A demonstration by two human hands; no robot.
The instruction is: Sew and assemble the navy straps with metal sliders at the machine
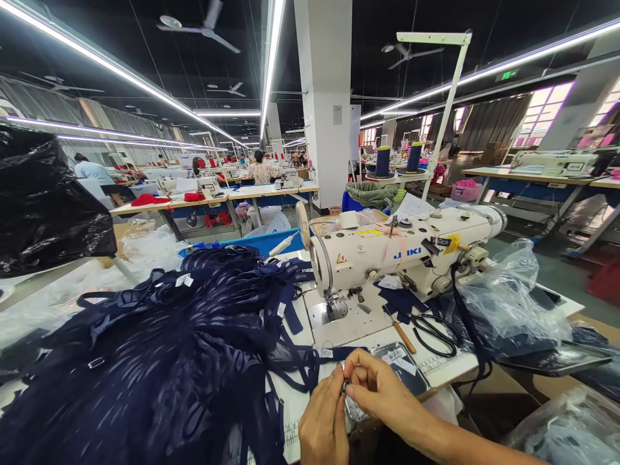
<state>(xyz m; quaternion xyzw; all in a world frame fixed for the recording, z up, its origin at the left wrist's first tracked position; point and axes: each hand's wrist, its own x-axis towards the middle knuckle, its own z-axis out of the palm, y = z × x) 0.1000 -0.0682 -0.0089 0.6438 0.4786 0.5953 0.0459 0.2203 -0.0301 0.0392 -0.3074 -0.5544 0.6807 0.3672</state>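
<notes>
Metal glints in a small piece [345, 386] pinched where two hands meet, low in the view, in front of the counter's near edge; too little shows to tell its shape. The fingers of the left hand [320, 416] and those of the right hand [372, 387] are closed narrowly on it from either side.

Just beyond the fingers, a navy strap with pale lettering [334, 353] lies across the white counter [296, 413], which carries printed ruler marks. Near the right hand are a dark metal-rimmed rectangle [411, 382] bearing a white label [400, 361], a tool with a wooden handle [404, 337] and black-handled scissors [438, 337].

Behind these stands a cream sewing machine [382, 253] marked JUKI, with dark fabric scraps [402, 302] beside its base. A large tangled heap of navy straps [179, 349] spreads over the left side; crumpled clear plastic [513, 297] sits on the right. Farther off, two cones of navy thread [382, 161] stand before a white pillar [332, 77], and co-workers [261, 169] sit at other machines.
</notes>
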